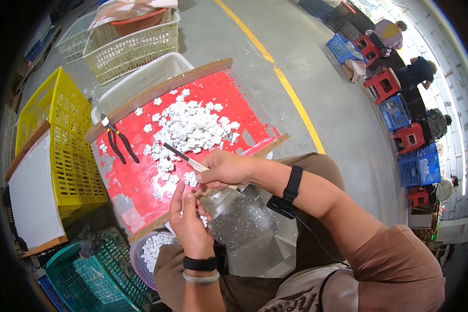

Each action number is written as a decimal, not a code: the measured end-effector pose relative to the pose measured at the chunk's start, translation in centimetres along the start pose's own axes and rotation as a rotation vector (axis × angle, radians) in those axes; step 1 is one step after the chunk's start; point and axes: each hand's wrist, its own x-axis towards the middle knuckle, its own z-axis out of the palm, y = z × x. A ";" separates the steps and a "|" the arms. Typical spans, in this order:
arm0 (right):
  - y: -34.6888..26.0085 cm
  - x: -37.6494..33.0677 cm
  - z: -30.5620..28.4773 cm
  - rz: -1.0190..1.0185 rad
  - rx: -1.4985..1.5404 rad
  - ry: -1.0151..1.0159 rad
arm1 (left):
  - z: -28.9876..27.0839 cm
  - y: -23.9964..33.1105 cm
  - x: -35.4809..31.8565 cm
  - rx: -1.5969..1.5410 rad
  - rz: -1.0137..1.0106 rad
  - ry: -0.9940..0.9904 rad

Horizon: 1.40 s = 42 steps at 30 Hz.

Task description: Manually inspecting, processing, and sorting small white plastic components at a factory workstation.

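My right hand (pixel 226 169) is closed round a slim tool (pixel 177 152) with a narrow dark blade and a pale handle. The blade points up and left over a heap of small white knobbly pieces (pixel 192 125). One white piece (pixel 191 179) sits at my right fingertips, close to the left index finger. My left hand (pixel 190 221) has its thumb and index finger extended, while the other fingers curl round small white pieces (pixel 203 220). The heap lies on a worn red board (pixel 140 190) with wooden edge strips. Pliers (pixel 120 139) with black handles rest at its left.
A yellow crate (pixel 75 140) and a green basket (pixel 101 265) stand left of the board. Below it, a round basin (pixel 138 262) holds white bits. Pale crates (pixel 132 49) stand beyond. Several people sit far right beside red stools (pixel 382 86) and blue crates (pixel 420 165).
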 end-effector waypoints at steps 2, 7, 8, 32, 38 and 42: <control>0.0 -1.2 0.1 -0.025 0.049 -0.012 | 0.8 -0.6 -0.3 0.011 0.031 -0.001; 1.0 -3.5 0.5 -0.273 -0.148 0.210 | 2.0 -1.0 -0.8 0.098 0.079 0.060; 1.5 -3.8 0.3 -0.463 -0.372 0.336 | 2.1 -1.2 -0.9 0.104 0.072 0.054; -0.2 -6.2 -1.4 -0.152 -0.069 0.280 | 3.1 -2.1 -0.7 0.071 -0.016 -0.099; 0.1 -5.3 -3.2 -0.074 -0.018 0.250 | 3.0 -2.1 -1.2 0.141 0.038 -0.139; -0.5 -7.0 -3.6 -0.095 -0.320 0.346 | 3.1 -1.7 -1.3 0.138 0.074 -0.155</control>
